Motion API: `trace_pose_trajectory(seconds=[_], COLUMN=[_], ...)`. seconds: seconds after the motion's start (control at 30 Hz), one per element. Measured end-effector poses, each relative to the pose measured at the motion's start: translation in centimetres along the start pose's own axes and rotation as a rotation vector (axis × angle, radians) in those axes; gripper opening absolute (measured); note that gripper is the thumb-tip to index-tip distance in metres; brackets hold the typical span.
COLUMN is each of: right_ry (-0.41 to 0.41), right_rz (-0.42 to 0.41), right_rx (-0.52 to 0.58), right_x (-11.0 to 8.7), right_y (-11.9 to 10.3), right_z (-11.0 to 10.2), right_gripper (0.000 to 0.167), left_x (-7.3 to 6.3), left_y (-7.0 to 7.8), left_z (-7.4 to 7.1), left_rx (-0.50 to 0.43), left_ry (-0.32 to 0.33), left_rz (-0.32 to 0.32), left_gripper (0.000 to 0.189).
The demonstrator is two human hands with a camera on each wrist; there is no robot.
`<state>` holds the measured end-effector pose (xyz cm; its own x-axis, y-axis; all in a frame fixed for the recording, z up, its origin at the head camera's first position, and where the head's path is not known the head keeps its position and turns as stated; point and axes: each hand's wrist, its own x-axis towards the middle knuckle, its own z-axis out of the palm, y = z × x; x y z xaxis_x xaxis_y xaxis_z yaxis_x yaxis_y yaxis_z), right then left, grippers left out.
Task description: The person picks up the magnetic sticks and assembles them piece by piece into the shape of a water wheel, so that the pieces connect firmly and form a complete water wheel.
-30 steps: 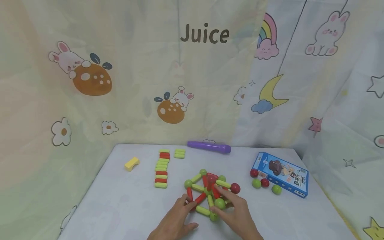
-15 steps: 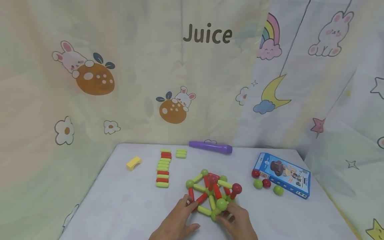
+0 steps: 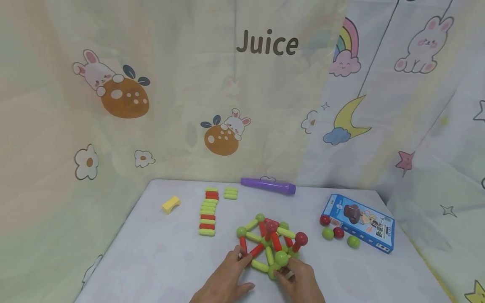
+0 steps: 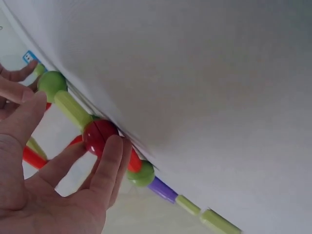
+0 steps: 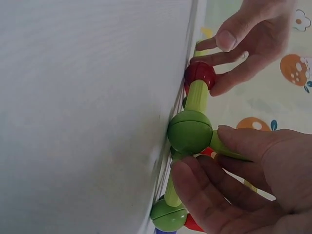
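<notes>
A ball-and-rod construction (image 3: 253,237) of red and yellow-green rods joined by red and green balls stands on the white table. At its near left corner my left hand (image 3: 227,275) has its fingers either side of a red ball (image 4: 99,135), its thumb held apart. My right hand (image 3: 301,277) is at the near right corner, with thumb and fingers about a green ball (image 5: 189,131). There the thumb presses on a yellow-green rod (image 5: 217,142) that joins that ball. Another green ball (image 3: 281,258) sits higher up there. My right fingers are partly hidden behind it in the head view.
Loose red and yellow-green rods (image 3: 207,221) lie in a column, with a small group (image 3: 230,193) beside them. A yellow arched block (image 3: 171,205) is at left. A purple microphone-like stick (image 3: 268,186) lies at the back. A blue box (image 3: 360,221) and loose balls (image 3: 327,233) are at right.
My right hand has moved down from the construction's top to its near right corner, and its fingers have closed in there. My left hand stays at the red ball.
</notes>
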<state>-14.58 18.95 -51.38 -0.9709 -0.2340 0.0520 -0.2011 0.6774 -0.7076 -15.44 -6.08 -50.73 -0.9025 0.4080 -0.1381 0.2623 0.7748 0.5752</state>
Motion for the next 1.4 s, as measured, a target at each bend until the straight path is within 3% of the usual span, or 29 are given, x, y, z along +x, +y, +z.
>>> trace_pose_trajectory(seconds=[0.1, 0.17, 0.3, 0.37, 0.53, 0.67, 0.87, 1.0, 1.2, 1.3, 1.4], right_ry=[-0.001, -0.009, -0.036, -0.056, -0.091, -0.079, -0.081, -0.089, -0.081, -0.067, -0.061], right_rz=[0.017, 0.046, 0.111, 0.14, 0.158, 0.121, 0.119, 0.133, 0.164, 0.163, 0.146], right_rx=[-0.008, -0.023, -0.083, -0.094, -0.066, -0.067, -0.069, -0.069, -0.071, -0.074, -0.066], right_x=[-0.1, -0.1, 0.1, 0.3, 0.6, 0.7, 0.9, 0.9, 0.8, 0.8, 0.8], right_y=[0.0, 0.0, 0.0, 0.1, 0.3, 0.4, 0.3, 0.4, 0.3, 0.1, 0.0], right_z=[-0.1, -0.1, 0.1, 0.3, 0.5, 0.4, 0.3, 0.3, 0.1, 0.1, 0.2], right_gripper=[0.02, 0.023, 0.034, 0.039, 0.038, 0.033, 0.033, 0.033, 0.033, 0.033, 0.033], left_x=[-0.1, 0.0, 0.5, 1.0, 2.0, 2.4, 2.2, 1.5, 1.0, 1.6, 2.2], left_y=[-1.2, -2.4, -5.2, -6.7, -9.3, -9.8, -8.6, -5.8, -0.8, 0.7, 1.6], left_z=[-1.1, -2.4, -5.4, -6.3, -6.6, -6.2, -5.8, -5.6, -5.4, -4.9, -4.4], left_rx=[-0.029, -0.018, 0.138, 0.226, 0.313, 0.331, 0.247, 0.095, -0.14, -0.208, -0.244], left_ry=[0.053, 0.144, 0.371, 0.429, 0.426, 0.435, 0.423, 0.415, 0.493, 0.547, 0.569], left_rz=[0.018, -0.004, -0.118, -0.163, -0.186, -0.157, -0.144, -0.122, 0.047, 0.117, 0.142], left_gripper=[0.066, 0.059, 0.044, 0.038, 0.024, 0.014, 0.013, 0.018, 0.02, 0.02, 0.021])
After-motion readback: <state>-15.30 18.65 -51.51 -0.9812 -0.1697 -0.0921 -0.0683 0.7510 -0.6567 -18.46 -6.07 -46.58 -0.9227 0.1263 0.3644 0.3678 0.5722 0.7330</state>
